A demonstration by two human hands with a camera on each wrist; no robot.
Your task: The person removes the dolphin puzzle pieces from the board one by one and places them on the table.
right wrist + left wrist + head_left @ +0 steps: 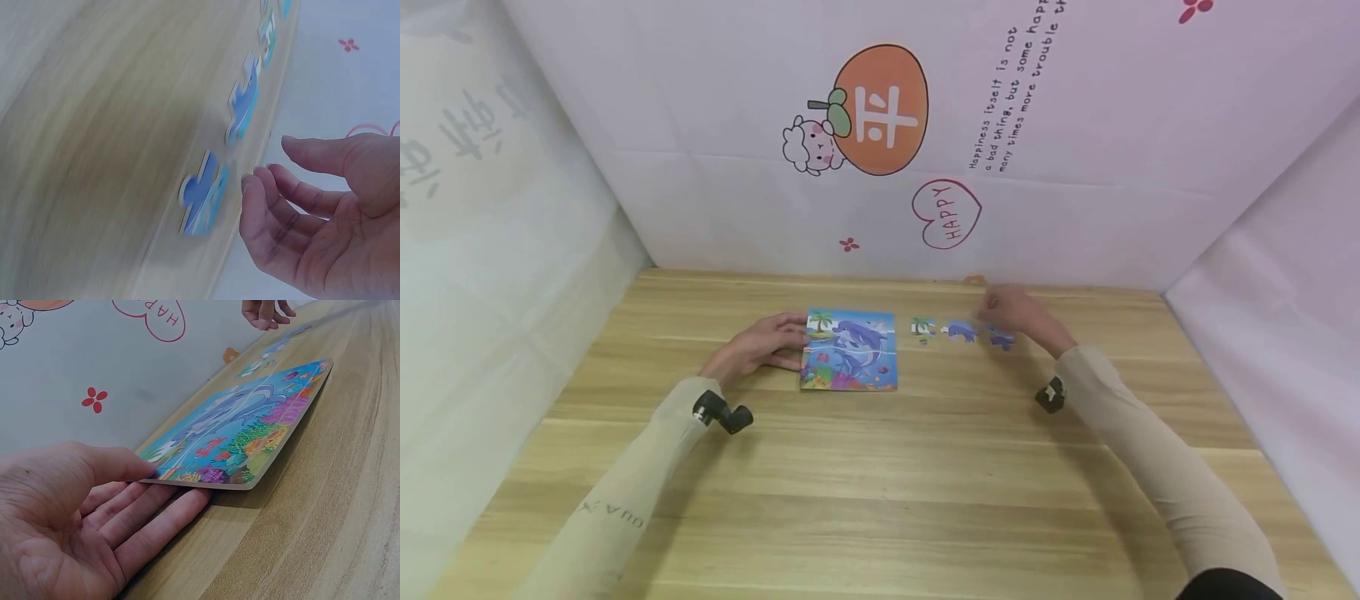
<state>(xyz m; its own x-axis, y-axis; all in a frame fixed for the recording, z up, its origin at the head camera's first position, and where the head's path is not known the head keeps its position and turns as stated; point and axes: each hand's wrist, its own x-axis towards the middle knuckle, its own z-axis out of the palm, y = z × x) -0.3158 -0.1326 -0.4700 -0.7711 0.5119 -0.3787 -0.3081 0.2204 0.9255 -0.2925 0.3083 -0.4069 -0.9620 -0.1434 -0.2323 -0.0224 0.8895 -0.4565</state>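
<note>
While its left edge is raised off the tabletop [880, 467], the dolphin puzzle board [850, 350] slopes down to the right, because the left hand [760, 346] has slid its straight fingers [150, 515] underneath and laid the thumb on top, pinching the near corner; the left wrist view shows the gap and shadow beneath the tilted card. To the right of the board three loose puzzle pieces lie flat in a row, well apart from it: a palm-tree piece [922, 327], a blue piece [961, 332] and another blue piece [1002, 339]. The right hand [1011, 310] hovers just above this last one, fingers [265, 206] loosely curled and part open, holding nothing; the right wrist view is blurred, yet a clear gap between the fingertips and the nearest piece [201, 195] shows.
</note>
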